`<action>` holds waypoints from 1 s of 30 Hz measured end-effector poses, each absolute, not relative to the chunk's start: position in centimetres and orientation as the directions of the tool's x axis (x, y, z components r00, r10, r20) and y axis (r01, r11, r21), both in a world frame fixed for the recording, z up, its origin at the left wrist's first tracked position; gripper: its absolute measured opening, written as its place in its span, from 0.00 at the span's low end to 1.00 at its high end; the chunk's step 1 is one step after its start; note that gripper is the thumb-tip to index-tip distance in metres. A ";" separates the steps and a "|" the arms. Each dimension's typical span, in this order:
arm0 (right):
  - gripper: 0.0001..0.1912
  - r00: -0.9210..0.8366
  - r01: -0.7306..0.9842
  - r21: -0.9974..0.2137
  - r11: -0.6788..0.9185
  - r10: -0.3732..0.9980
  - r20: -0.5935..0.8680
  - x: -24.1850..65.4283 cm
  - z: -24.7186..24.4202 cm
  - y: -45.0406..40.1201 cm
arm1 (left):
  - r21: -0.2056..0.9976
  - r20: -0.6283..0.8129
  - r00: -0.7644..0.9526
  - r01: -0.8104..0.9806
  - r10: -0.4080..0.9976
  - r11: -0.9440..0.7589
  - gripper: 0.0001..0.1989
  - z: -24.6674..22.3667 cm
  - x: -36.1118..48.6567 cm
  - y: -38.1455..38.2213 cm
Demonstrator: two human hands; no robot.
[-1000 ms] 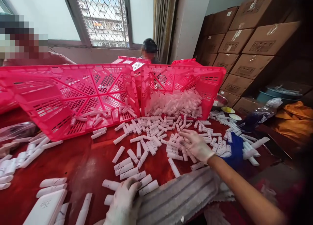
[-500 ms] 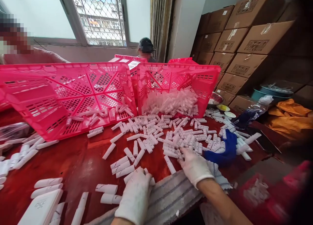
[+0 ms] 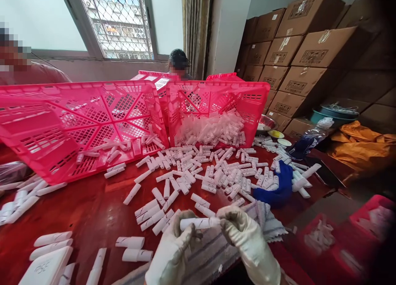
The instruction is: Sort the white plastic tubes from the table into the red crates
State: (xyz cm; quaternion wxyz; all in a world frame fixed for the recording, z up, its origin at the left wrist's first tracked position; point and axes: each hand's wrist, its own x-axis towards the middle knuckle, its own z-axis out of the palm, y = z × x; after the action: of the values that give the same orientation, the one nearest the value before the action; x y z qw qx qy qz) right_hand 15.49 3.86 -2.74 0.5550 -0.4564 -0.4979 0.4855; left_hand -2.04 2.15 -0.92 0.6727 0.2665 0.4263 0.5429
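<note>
1. Since the earlier frame, both gloved hands have been brought together over the striped towel [image 3: 216, 252]; the right hand [image 3: 249, 237] has been drawn back from the pile's edge, and the view has been turned slightly right.
2. One white tube [image 3: 198, 223] is held roughly level between the hands, above the near edge of the red table [image 3: 108, 202].
3. Left hand [image 3: 170, 250]: curled narrow, tube's body gripped between thumb and fingers.
4. Right hand: narrow pinch, tube's right end held at the fingertips; the exact contact is hidden by the glove.
5. Loose tubes [image 3: 208, 188] are scattered just beyond the hands, some beside the left one, up to the pink crate [image 3: 261, 105]. Blue cloth [image 3: 272, 195] is seen to the right.
6. Risk, judged: tube could be slipped or twisted loose if the smooth surface is gripped too lightly through fabric gloves.
7. Risk, judged: end could be bent if the hands are pulled out of line.
8. Risk, judged: nearby tubes could be knocked rolling if the left knuckles are pushed forward.
</note>
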 end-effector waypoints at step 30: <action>0.22 0.150 -0.148 -0.989 0.006 0.989 -0.017 13.1 -0.2 3.1 | 0.929 -0.349 -0.087 -0.165 0.933 0.332 0.26 -1.6 -0.5 0.3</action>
State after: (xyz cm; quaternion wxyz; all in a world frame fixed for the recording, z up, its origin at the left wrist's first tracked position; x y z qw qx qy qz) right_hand 13.11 3.13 -0.21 0.5707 -0.4994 -0.4209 0.4978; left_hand -0.53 0.29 -1.59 0.5851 0.3375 0.5687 0.4693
